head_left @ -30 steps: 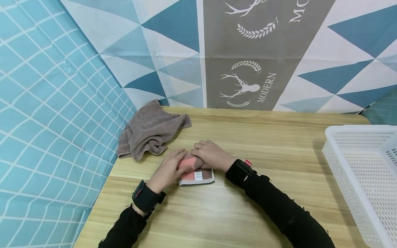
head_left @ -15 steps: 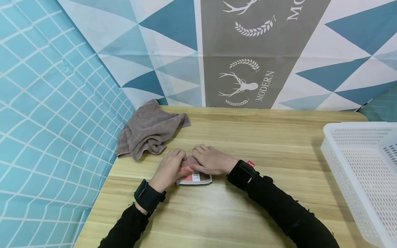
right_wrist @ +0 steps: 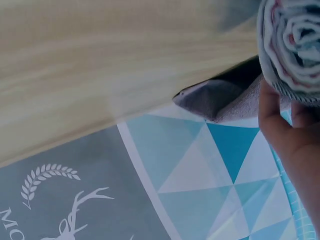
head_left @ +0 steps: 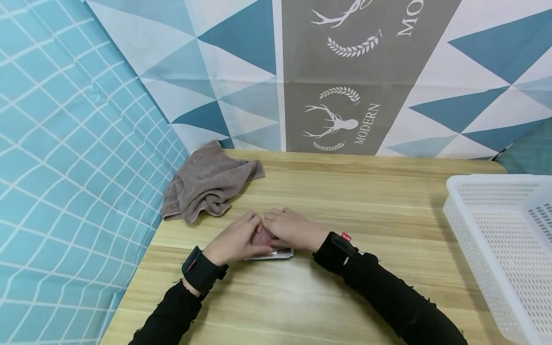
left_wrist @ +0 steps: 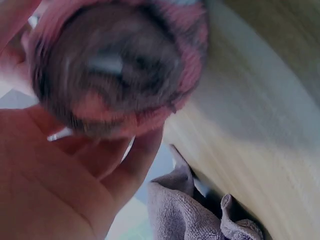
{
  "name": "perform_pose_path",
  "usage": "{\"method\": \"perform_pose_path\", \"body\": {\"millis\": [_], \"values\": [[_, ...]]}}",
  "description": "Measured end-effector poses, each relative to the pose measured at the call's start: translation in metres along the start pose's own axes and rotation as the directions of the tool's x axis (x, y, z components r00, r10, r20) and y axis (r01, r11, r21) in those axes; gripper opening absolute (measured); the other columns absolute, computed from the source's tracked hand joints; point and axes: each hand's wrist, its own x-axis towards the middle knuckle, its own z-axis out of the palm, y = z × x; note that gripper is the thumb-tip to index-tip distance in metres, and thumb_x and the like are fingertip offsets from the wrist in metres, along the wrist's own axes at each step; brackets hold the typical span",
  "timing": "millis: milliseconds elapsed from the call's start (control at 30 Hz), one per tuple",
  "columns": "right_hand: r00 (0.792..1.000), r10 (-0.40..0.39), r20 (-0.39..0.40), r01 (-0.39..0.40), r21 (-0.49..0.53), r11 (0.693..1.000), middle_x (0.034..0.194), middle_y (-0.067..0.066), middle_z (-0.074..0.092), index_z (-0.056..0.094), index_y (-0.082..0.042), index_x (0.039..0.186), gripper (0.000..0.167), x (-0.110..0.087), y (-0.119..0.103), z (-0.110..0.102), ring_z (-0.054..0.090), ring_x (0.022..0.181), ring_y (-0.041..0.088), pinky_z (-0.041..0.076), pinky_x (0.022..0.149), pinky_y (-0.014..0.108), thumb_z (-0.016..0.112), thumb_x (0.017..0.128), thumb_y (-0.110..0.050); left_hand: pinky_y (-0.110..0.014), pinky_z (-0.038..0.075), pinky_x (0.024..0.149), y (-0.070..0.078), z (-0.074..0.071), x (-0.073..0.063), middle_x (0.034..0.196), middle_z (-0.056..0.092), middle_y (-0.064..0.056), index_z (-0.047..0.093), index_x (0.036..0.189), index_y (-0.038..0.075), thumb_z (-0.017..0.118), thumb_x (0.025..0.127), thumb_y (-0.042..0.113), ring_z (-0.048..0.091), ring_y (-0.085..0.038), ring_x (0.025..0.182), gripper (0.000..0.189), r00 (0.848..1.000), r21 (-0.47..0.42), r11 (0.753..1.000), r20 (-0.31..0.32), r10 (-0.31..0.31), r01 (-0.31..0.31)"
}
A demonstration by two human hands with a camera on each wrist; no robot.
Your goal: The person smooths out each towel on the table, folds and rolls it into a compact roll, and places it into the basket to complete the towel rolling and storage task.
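A pink and brown towel (head_left: 261,238) is wound into a roll near the middle of the wooden table. My left hand (head_left: 236,239) grips its left end, with the thumb along the near side. On the other end, my right hand (head_left: 293,229) holds the roll with curled fingers. A narrow pale hem (head_left: 271,256) shows flat on the near side. The left wrist view looks at the spiral brown and pink end of the rolled towel (left_wrist: 120,65), blurred, with fingers beneath it. Pale layers coil at the towel's other end (right_wrist: 295,50) in the right wrist view.
A crumpled grey-brown towel (head_left: 211,179) lies at the table's back left, beside the blue checked wall covering (head_left: 86,167). At the right stands a white perforated plastic basket (head_left: 478,239). A patterned backdrop (head_left: 336,62) rises along the table's back edge.
Both hands have rolled the towel toward the near side. The flat part and white label visible earlier are now mostly covered, leaving only a thin hem. The basket and crumpled towel stay put.
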Motion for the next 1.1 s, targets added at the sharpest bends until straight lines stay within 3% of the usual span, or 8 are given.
{"method": "perform_pose_path", "body": {"millis": [100,233,300,500,700,800,967,1100], "values": [[0.998,0.04,-0.037,-0.037,0.088,0.995,0.108,-0.002,0.059,0.056,-0.013,0.117,0.044,-0.003,-0.001,0.003,0.055,0.104,0.014,0.048,0.088,0.036,0.073,0.089,-0.043,-0.025,0.043,0.064,0.0,-0.004,0.0,0.087,0.053,0.005,0.053,0.092,0.017,0.083,0.079,0.042,0.049,-0.009,0.075,0.041,0.999,-0.086,0.996,0.038,-0.017,0.021],[0.994,0.062,-0.086,-0.048,0.15,0.988,0.109,0.0,0.059,0.051,-0.011,0.117,0.05,-0.006,-0.002,0.004,0.055,0.103,0.015,0.047,0.091,0.036,0.077,0.086,-0.04,-0.029,0.048,0.071,-0.001,-0.004,0.004,0.096,0.059,0.002,0.054,0.107,0.013,0.086,0.077,0.038,0.057,-0.011,0.083,0.05,0.998,-0.107,0.993,0.058,-0.039,0.045],[0.994,0.057,-0.096,-0.045,0.128,0.991,0.111,0.001,0.058,0.051,-0.009,0.119,0.053,-0.007,-0.002,0.006,0.054,0.105,0.016,0.047,0.093,0.037,0.077,0.085,-0.041,-0.032,0.05,0.076,-0.001,-0.001,0.005,0.103,0.061,0.0,0.054,0.115,0.011,0.086,0.077,0.035,0.059,-0.012,0.089,0.056,0.996,-0.082,0.995,0.073,-0.044,0.05],[0.996,0.044,-0.083,-0.041,0.042,0.998,0.112,0.004,0.05,0.053,-0.007,0.13,0.061,-0.01,-0.002,0.017,0.048,0.104,0.018,0.048,0.087,0.037,0.07,0.087,-0.047,-0.038,0.05,0.084,-0.001,0.01,0.005,0.109,0.063,-0.008,0.057,0.12,0.003,0.086,0.077,0.03,0.06,-0.019,0.096,0.059,0.991,0.025,0.998,0.122,-0.06,0.057],[0.996,0.067,-0.065,-0.06,0.117,0.991,0.116,0.002,0.055,0.05,-0.009,0.131,0.059,-0.017,0.0,0.026,0.051,0.106,0.016,0.048,0.091,0.036,0.066,0.09,-0.049,-0.041,0.049,0.087,0.002,0.018,0.004,0.11,0.062,-0.011,0.054,0.124,-0.001,0.087,0.077,0.031,0.059,-0.023,0.098,0.066,0.995,0.073,0.997,0.096,-0.03,0.022],[0.995,0.081,-0.051,-0.071,0.172,0.982,0.119,0.002,0.057,0.049,-0.01,0.133,0.064,-0.021,0.001,0.028,0.053,0.11,0.015,0.048,0.095,0.034,0.071,0.086,-0.048,-0.042,0.049,0.089,0.003,0.02,0.005,0.112,0.062,-0.011,0.054,0.126,-0.001,0.086,0.077,0.031,0.059,-0.024,0.101,0.066,0.995,0.074,0.997,0.099,-0.018,0.011],[0.994,0.109,0.0,-0.106,0.216,0.971,0.119,0.001,0.057,0.047,-0.013,0.133,0.082,-0.021,0.004,0.027,0.053,0.11,0.015,0.049,0.094,0.031,0.083,0.072,-0.055,-0.041,0.051,0.085,0.003,0.015,0.007,0.108,0.064,-0.01,0.056,0.121,0.002,0.089,0.073,0.03,0.063,-0.025,0.097,0.065,0.992,0.091,0.995,0.111,-0.06,0.05],[0.991,0.135,0.02,-0.136,0.227,0.965,0.116,0.002,0.058,0.049,-0.014,0.129,0.081,-0.025,0.007,0.024,0.056,0.106,0.015,0.05,0.091,0.031,0.086,0.068,-0.054,-0.039,0.052,0.075,0.008,0.012,0.015,0.097,0.065,-0.006,0.059,0.113,0.004,0.089,0.07,0.03,0.063,-0.021,0.084,0.059,0.988,0.107,0.991,0.126,-0.088,0.074]]}}
